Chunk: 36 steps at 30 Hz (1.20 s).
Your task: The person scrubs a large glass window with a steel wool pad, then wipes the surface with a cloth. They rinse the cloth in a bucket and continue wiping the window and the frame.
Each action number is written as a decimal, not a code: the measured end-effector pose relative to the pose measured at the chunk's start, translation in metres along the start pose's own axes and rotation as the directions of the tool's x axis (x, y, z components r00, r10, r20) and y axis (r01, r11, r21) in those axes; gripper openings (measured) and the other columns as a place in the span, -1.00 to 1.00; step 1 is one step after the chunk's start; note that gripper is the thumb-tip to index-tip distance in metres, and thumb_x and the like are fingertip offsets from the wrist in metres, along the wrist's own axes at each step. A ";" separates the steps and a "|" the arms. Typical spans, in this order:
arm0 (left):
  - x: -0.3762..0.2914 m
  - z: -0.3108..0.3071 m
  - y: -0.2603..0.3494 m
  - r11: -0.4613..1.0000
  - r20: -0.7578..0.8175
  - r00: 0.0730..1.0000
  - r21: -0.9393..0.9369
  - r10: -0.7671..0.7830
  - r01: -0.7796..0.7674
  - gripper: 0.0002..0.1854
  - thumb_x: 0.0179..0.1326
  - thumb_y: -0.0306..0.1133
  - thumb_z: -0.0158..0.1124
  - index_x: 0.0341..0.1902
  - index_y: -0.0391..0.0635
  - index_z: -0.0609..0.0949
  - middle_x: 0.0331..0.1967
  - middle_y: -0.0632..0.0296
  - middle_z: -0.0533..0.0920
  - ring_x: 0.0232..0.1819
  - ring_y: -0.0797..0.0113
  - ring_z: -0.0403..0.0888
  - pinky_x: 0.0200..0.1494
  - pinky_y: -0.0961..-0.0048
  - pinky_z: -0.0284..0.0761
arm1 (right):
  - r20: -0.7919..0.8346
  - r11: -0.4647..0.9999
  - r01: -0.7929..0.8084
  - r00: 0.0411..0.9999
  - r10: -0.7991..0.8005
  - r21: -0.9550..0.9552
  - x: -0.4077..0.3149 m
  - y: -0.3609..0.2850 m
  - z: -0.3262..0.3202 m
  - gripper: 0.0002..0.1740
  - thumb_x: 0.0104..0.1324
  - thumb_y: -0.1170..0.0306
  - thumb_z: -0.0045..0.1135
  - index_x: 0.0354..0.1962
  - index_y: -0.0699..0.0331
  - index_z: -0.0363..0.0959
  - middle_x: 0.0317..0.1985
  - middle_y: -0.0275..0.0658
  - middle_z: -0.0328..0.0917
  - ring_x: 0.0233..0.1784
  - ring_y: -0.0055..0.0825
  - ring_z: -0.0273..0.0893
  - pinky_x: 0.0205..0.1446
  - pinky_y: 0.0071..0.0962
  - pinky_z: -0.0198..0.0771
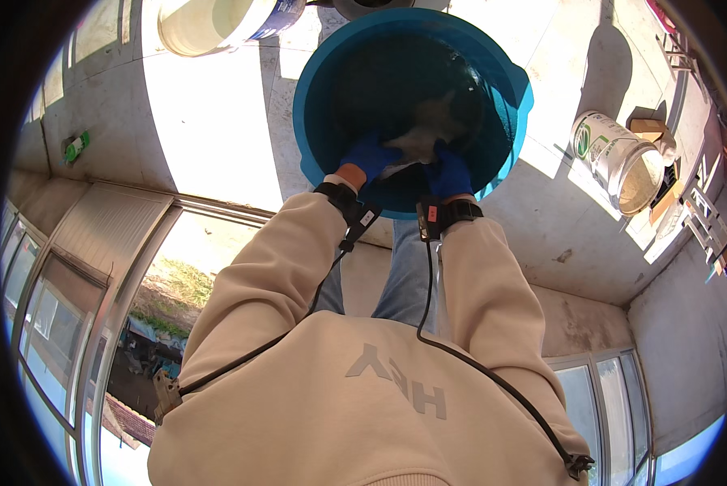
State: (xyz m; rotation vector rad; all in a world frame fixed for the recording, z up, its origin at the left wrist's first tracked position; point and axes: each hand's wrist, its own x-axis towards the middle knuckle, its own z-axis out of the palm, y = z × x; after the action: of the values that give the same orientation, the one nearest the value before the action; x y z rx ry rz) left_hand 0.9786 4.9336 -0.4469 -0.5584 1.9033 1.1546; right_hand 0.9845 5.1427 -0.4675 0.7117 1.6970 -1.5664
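Note:
A large blue plastic tub (310, 67) of dark water stands before me. My left hand (369, 159), in a blue glove, is inside the tub's near side, at the left edge of a pale, wet cloth-like item (421, 143). On the item's right side is my right hand (448, 171), also gloved in blue. Part of the pale item lies under the water and looks blurred. The fingers of both hands are partly hidden by shade and water, so their grip does not show clearly. Each wrist bears a black strap with a small cabled device.
A pale bucket (196, 24) stands beyond the tub at the upper left. On the right, a white plastic bucket (606, 152) lies tilted near cardboard pieces (647, 129). A green bottle (76, 147) is on the floor at far left. Glazed doors and walls border the space.

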 end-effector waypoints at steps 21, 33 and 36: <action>-0.012 -0.046 0.047 0.902 -0.165 0.934 0.356 0.317 -0.243 -0.54 0.25 -0.32 0.20 0.25 0.14 0.51 0.10 0.05 0.59 0.05 -0.03 0.60 0.13 0.16 0.51 | -0.108 0.744 0.165 0.986 -0.125 0.647 0.022 -0.035 -0.005 -0.63 0.41 0.28 0.03 0.09 0.27 0.43 -0.02 -0.17 0.54 0.10 -0.28 0.46 0.24 -0.31 0.31; 0.015 0.007 0.060 0.756 -0.106 0.919 0.609 0.380 -0.242 -0.40 0.22 -0.34 0.15 0.39 0.11 0.38 0.47 0.02 0.21 0.33 -0.07 0.39 0.29 -0.01 0.37 | -0.008 0.899 -0.161 0.984 0.179 0.407 0.019 0.008 -0.010 -0.56 0.40 0.28 0.03 0.19 0.22 0.39 0.13 -0.15 0.49 0.24 -0.21 0.40 0.33 -0.25 0.31; 0.033 0.014 0.052 0.804 -0.064 0.948 0.549 0.312 -0.227 -0.34 0.20 -0.34 0.20 0.42 0.14 0.31 0.48 0.01 0.18 0.26 -0.08 0.46 0.25 0.01 0.42 | 0.013 0.989 0.108 0.994 -0.107 -0.097 0.016 0.003 -0.015 -0.59 0.41 0.31 0.02 0.17 0.21 0.41 0.13 -0.15 0.50 0.24 -0.20 0.41 0.29 -0.27 0.34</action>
State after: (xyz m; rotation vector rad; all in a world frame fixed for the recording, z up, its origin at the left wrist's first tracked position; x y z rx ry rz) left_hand 0.9287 4.9726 -0.4506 -0.0597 2.3727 0.6942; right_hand 0.9752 5.1571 -0.4812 0.5726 1.8188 -1.5448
